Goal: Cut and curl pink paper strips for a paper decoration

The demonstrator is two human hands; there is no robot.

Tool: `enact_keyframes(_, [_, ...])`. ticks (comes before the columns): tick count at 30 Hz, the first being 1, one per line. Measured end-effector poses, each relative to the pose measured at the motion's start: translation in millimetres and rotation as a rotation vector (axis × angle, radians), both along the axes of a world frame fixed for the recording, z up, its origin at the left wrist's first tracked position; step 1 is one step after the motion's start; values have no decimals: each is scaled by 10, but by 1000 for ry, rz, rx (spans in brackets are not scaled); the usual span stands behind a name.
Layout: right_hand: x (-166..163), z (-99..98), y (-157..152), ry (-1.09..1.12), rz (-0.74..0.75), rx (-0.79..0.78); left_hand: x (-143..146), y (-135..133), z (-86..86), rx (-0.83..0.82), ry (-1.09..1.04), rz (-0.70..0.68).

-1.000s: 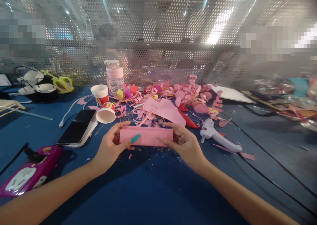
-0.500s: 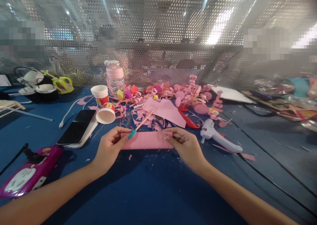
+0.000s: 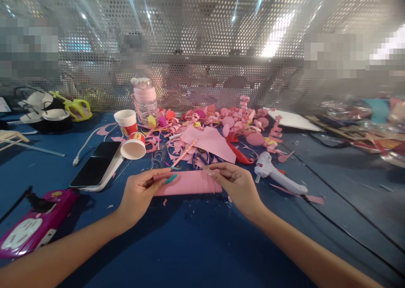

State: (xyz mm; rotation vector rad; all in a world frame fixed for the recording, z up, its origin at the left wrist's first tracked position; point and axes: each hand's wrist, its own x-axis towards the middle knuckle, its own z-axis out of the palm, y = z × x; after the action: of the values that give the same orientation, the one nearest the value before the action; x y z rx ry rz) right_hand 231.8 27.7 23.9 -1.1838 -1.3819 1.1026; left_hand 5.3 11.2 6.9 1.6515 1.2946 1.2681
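Pinching creased pink paper at opposite ends with left hand and right hand, over the bench, well in from its far edge. Likely light and easily crushed, hard to tell how thick; best pinched by the short ends.

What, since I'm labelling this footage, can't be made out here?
All in the head view:
Back of the pink paper: hidden by its front.
Left hand, some fingertips: hidden behind the pink paper.
Power strip, one end: cut off by the left edge.
Tipped cup, lettering: too small.
Far-right pile: blurred.
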Motion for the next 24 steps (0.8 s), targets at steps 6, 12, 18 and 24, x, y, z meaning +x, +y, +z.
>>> enact_keyframes(6, [13,0,8,29,24,10,-2,22,18,-1,13,10])
enact_keyframes(12, [14,5,11,48,4,40,-5,20,6,-17,-6,1])
enact_keyframes(18, [23,16,15,-1,-27,77,-27,29,-2,-15,30,-15])
enact_keyframes(24, [31,52,14,-97,-52,104,-34,40,18,15,81,7])
